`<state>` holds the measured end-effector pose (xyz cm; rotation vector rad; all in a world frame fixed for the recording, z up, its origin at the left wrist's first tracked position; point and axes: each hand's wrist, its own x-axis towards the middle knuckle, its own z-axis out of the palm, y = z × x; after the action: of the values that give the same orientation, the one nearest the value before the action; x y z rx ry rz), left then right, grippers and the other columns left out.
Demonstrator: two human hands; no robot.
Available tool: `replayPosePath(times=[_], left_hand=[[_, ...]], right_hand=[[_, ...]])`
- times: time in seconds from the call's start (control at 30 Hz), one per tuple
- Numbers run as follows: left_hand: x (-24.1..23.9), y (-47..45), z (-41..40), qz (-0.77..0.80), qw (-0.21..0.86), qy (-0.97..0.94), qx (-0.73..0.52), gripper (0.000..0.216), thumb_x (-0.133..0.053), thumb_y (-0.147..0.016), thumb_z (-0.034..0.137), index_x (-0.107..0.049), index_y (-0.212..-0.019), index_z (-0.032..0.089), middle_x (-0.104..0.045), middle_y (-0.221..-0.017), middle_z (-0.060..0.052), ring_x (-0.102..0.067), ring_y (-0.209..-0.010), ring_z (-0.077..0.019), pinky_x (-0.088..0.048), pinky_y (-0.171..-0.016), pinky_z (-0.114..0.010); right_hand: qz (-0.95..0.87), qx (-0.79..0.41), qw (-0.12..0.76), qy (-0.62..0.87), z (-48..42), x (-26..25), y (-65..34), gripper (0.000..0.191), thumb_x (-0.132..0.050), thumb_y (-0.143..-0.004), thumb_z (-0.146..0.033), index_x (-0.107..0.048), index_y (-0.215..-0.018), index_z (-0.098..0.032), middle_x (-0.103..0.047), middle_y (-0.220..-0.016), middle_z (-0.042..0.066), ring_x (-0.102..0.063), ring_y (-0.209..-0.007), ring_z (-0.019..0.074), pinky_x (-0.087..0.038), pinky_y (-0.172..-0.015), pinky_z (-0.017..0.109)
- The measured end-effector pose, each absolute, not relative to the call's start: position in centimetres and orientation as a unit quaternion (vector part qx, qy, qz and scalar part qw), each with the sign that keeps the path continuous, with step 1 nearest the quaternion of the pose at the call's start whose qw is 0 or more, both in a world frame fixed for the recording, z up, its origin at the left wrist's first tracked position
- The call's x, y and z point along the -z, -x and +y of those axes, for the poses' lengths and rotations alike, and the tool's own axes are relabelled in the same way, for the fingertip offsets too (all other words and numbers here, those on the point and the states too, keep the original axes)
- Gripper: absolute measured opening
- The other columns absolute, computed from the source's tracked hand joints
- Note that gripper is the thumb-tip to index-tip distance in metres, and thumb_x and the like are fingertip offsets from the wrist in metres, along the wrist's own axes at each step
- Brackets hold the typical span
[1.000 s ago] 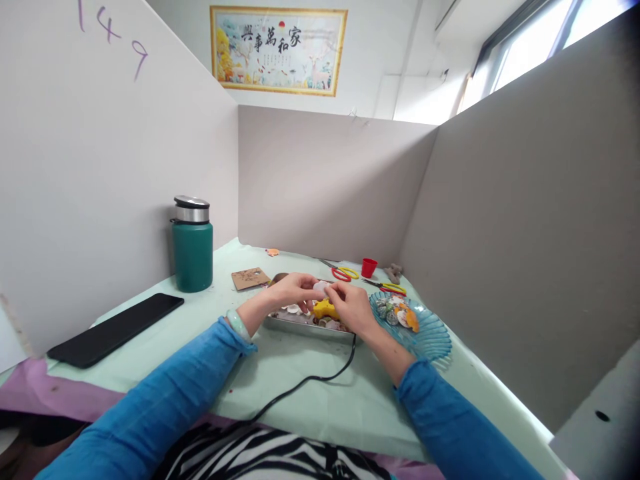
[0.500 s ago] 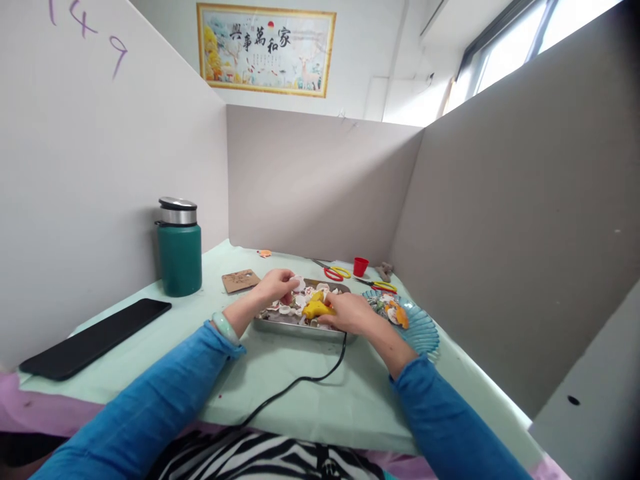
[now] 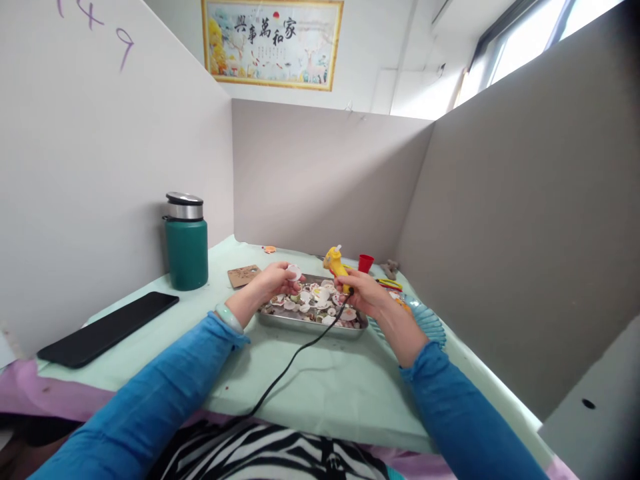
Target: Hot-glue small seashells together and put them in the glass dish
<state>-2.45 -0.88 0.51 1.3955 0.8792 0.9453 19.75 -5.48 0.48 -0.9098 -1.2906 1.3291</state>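
My left hand (image 3: pixel 280 280) is closed on a white seashell (image 3: pixel 295 272), held above the left end of a metal tray (image 3: pixel 300 326). The tray holds many small shells (image 3: pixel 320 293), mostly white with some pinkish and greenish ones. In my right hand (image 3: pixel 364 291) is a yellow glue gun (image 3: pixel 335 261), upright over the tray's right side with its pale nozzle pointing up. A black cord (image 3: pixel 290 363) runs from its handle across the tray rim and down to the table's front edge. The two hands are apart.
A green bottle (image 3: pixel 187 247) and a black flat case (image 3: pixel 110 329) are on the left. Behind the tray lie a brown card (image 3: pixel 243 275) and a red cup (image 3: pixel 366 263). On the right are a blue fluted plate (image 3: pixel 429 321) and scissors (image 3: pixel 389 284). Grey panels (image 3: pixel 320 173) surround the table.
My right hand has lifted the yellow glue gun off the shells and turned it upright. My left hand still holds the shell, with its pale face now showing more. The view has shifted slightly.
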Motion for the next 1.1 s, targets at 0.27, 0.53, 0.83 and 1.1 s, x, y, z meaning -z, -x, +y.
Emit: replayPosePath(times=[0.27,0.53,0.83,1.1], left_hand=[[-0.6,1.6,-2.3,0.383,0.586,-0.623,-0.350,0.036,-0.072,-0.064,0.035,-0.041,-0.072,0.018,-0.040,-0.053,0.007,-0.036,-0.043,-0.0040,-0.029,-0.042,-0.018],[-0.7,-0.4,-3.6,0.450,0.193,-0.842,-0.226,0.027,-0.060,-0.069,0.043,-0.058,-0.079,0.017,-0.054,-0.062,0.002,-0.049,-0.057,-0.0115,-0.035,-0.051,-0.021],[-1.0,-2.4,-3.5,0.346,0.132,-0.929,-0.017,0.034,-0.061,-0.067,0.033,-0.068,-0.098,0.024,-0.067,-0.083,-0.003,-0.059,-0.071,-0.0177,-0.041,-0.062,-0.023],[-0.4,-1.6,-1.7,0.450,-0.043,-0.892,-0.018,0.027,-0.058,-0.067,0.023,-0.071,-0.090,0.020,-0.069,-0.090,-0.013,-0.063,-0.082,-0.0276,-0.046,-0.071,-0.034]], right_hand=[[-0.439,-0.587,0.630,0.257,-6.3,-0.5,-18.3,0.017,-0.061,-0.059,-0.012,-0.050,-0.070,-0.018,-0.046,-0.061,-0.003,-0.039,-0.050,0.0074,-0.036,-0.044,0.021],[-0.468,-0.585,0.610,0.258,-6.7,-0.9,-18.5,0.021,-0.066,-0.069,-0.027,-0.054,-0.085,-0.020,-0.031,-0.050,-0.009,-0.028,-0.043,0.0067,-0.030,-0.040,0.020],[-0.445,-0.588,0.613,0.284,-6.1,-0.5,-18.6,0.024,-0.069,-0.069,-0.031,-0.051,-0.080,-0.020,-0.032,-0.050,-0.010,-0.028,-0.042,0.0055,-0.030,-0.039,0.018],[-0.448,-0.590,0.608,0.286,-5.9,-0.1,-18.6,0.027,-0.073,-0.066,-0.031,-0.050,-0.073,-0.019,-0.036,-0.049,-0.009,-0.030,-0.042,0.0050,-0.031,-0.039,0.019]])
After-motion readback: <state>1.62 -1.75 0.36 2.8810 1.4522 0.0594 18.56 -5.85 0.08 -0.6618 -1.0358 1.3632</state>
